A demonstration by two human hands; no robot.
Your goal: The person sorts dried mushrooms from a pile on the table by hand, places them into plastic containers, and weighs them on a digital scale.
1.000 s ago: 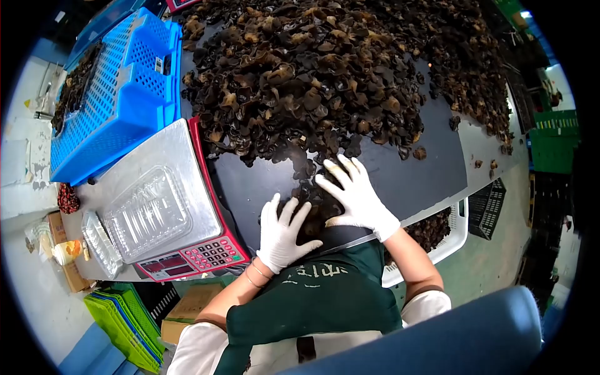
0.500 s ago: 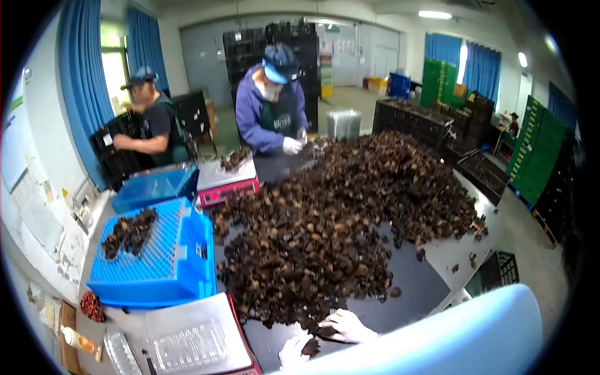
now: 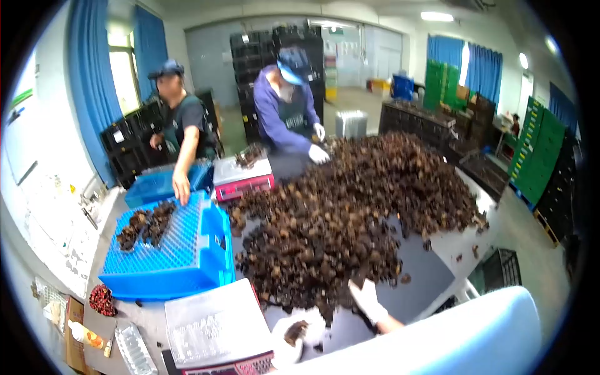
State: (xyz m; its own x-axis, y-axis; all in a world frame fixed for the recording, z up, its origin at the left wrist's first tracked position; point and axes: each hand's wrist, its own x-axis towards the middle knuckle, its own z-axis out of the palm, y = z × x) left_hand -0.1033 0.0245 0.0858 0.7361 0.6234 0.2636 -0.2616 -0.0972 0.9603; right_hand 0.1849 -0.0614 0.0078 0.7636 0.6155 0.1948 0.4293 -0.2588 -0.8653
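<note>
A large heap of dark brown wood ear mushrooms covers much of the dark table top. My left hand, in a white glove, is curled around a dark piece of wood ear mushroom at the heap's near edge. To its right, my white-gloved right hand reaches to the heap with its thumb and fingers apart; its fingertips are blurred against the dark pieces. On my left stands a red scale with a clear plastic tray on its plate.
An upturned blue crate bears two small mushroom piles. Behind it is a second red scale. A co-worker reaches to the crate; another co-worker works across the table. A bottle and clear container lie at left.
My hands have moved apart, the right one up and rightward to the heap. The co-worker at left has turned and stretched an arm over the crate, where a second pile now lies. My view has shifted.
</note>
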